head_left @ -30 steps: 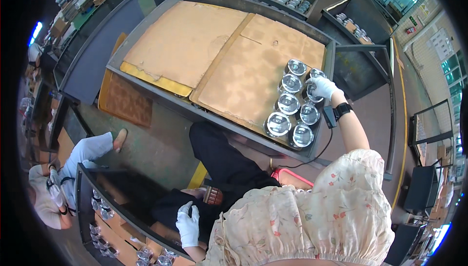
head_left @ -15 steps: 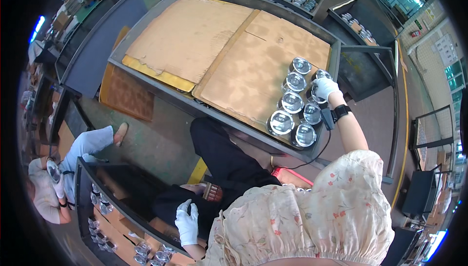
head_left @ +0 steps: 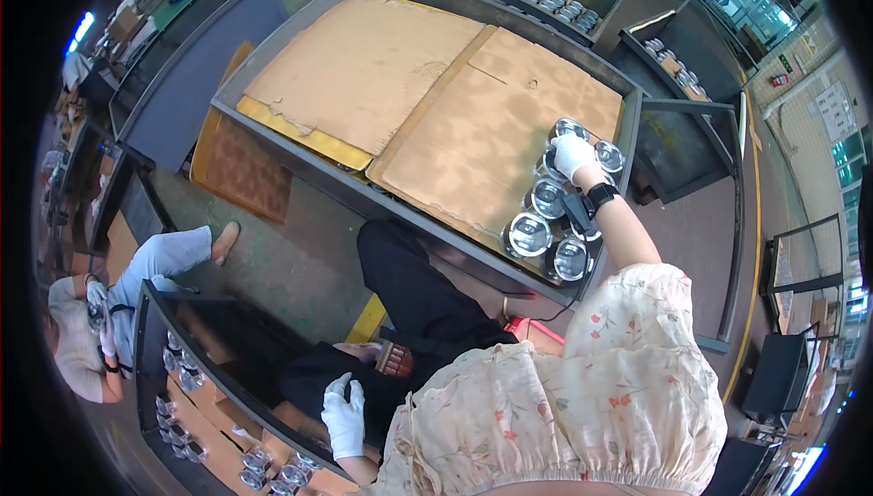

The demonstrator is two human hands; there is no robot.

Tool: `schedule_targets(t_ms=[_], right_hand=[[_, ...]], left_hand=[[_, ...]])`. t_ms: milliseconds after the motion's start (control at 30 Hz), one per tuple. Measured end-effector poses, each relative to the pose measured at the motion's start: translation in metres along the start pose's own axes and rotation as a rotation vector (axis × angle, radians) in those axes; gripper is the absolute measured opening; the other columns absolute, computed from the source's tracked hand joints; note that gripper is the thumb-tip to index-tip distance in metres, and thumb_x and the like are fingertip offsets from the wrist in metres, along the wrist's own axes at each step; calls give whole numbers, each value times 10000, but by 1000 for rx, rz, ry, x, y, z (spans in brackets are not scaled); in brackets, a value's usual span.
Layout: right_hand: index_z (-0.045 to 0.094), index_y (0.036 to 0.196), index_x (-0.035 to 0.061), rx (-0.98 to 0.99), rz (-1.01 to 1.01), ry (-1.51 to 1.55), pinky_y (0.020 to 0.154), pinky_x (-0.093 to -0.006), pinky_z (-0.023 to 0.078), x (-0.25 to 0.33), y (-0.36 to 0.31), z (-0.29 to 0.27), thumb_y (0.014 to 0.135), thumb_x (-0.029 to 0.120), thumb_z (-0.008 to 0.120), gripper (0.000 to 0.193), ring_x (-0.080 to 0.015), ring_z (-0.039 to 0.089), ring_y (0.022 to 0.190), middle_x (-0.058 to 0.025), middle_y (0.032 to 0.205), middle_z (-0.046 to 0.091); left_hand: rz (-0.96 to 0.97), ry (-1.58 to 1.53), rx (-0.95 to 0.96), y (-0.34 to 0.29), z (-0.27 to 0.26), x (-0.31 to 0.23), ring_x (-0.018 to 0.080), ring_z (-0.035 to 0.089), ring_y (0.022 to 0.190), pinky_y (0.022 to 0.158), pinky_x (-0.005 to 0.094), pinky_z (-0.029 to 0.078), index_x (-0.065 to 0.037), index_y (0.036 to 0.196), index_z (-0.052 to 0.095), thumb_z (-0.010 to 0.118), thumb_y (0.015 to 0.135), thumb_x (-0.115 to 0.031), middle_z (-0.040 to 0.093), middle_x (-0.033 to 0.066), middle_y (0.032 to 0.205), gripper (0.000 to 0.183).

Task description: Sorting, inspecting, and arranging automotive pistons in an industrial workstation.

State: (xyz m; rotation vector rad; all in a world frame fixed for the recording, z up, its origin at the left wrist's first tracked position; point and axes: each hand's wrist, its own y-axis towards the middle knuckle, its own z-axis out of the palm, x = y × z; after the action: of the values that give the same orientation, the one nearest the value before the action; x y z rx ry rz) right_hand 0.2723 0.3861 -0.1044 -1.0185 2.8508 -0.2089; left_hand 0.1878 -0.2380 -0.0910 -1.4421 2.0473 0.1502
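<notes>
Two short rows of shiny round metal pistons (head_left: 529,235) stand at the right end of a cardboard-covered cart. My right hand (head_left: 576,158), in a white glove, reaches over the left row. Its fingers curl at the near rim of the farthest piston (head_left: 570,126) there; the fingertips are partly hidden. Beside the hand, to the right, stands another piston (head_left: 609,156). A dark device (head_left: 579,214) at my right wrist covers part of the pistons below. My left hand (head_left: 345,418), also gloved, hangs low by my dark-clothed leg, empty, with fingers slightly apart.
A raised metal rim (head_left: 436,232) runs round the cart, lined with cardboard sheets (head_left: 364,69). Another bin (head_left: 218,387) with pistons stands at lower left, beside a co-worker (head_left: 82,341) holding a piston. More piston bins (head_left: 546,0) stand beyond the cart.
My right hand has moved left from the right row of pistons to the far end of the left row. My left hand stays low. The co-worker's hands have shifted round their piston.
</notes>
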Motion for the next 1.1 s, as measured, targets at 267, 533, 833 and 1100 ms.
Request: schedule_targets(t_ms=[267, 533, 833, 1100], right_hand=[[716, 1105, 107, -70, 12, 68, 871, -444, 536, -14, -3, 8, 857, 85, 546, 301, -360, 676, 1007, -193, 1080, 697], [717, 1093, 106, -93, 12, 76, 863, -449, 537, -22, -3, 13, 852, 76, 544, 298, -361, 679, 995, -194, 1068, 699], [715, 867, 64, -196, -183, 129, 726, -486, 532, -11, -7, -3, 789, 85, 580, 157, -384, 679, 826, -205, 913, 704], [547, 1321, -20, -381, -425, 171, 897, -397, 526, 46, -64, -28, 921, 66, 574, 410, -364, 641, 1042, -230, 1254, 606]], left_hand=[[6, -12, 8, -1, 1, 7, 359, 638, 1024, 894, 416, 507, -31, 1136, 679, 628, 943, -206, 663, 196, 1104, 266], [66, 14, 28, 10, 9, -6, 360, 642, 1032, 886, 421, 514, -61, 1136, 687, 627, 945, -235, 664, 190, 1119, 265], [59, -14, -33, 10, 5, -2, 332, 662, 1028, 900, 411, 528, -80, 1091, 715, 625, 929, -276, 693, 162, 1092, 270], [-23, 14, -128, -20, 0, 10, 338, 662, 953, 832, 439, 546, -53, 1028, 706, 600, 914, -274, 681, 143, 1007, 270]])
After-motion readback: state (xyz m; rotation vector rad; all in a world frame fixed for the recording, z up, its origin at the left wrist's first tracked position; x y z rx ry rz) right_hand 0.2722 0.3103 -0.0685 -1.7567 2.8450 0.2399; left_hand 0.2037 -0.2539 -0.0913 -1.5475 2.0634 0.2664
